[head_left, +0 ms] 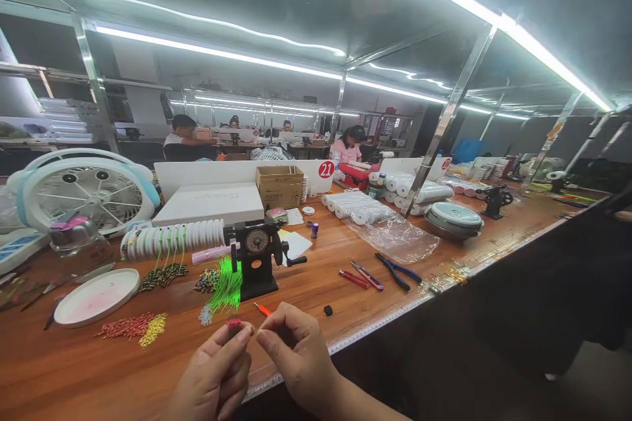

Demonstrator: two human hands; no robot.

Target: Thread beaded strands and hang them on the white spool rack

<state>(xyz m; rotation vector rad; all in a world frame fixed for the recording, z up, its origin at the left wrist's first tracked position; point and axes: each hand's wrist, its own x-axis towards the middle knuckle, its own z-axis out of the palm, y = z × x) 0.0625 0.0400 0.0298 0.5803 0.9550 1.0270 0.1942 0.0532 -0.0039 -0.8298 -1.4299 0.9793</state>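
Observation:
My left hand (214, 368) is closed, thumb against fingers, on a small red piece (234, 323) that shows at the fingertips; its exact kind is too small to tell. Close beside it, my right hand (303, 352) makes a pinch, and whatever lies between its fingertips cannot be made out. Just behind the hands an orange-handled pointed tool (263, 310) lies on the wooden table, partly covered by my right hand. Left of the hands are a pile of red beads (126, 327) and a pile of gold beads (153, 330).
A black hand-crank winder (257, 256) carries a white ribbed roll (178, 238). Green cords (226, 286) lie below. A white round tray (99, 296) and a fan (83, 191) stand left. Pliers (397, 270), a red cutter (353, 278) and a black cap (328, 310) lie right. Several people sit beyond.

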